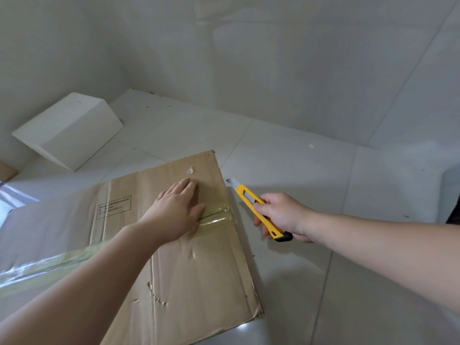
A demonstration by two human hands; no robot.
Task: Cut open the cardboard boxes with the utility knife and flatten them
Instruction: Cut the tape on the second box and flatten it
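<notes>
On the tiled floor (286,155) in front of me lies a brown box (189,265), taped along its seam. My left hand (174,210) rests flat on it, fingers straight, beside the tape (216,215). Just off the box's right edge, my right hand (283,215) grips a yellow knife (251,200), blade out toward the box's far corner. A white block (69,130) leans against the wall, far left.
</notes>
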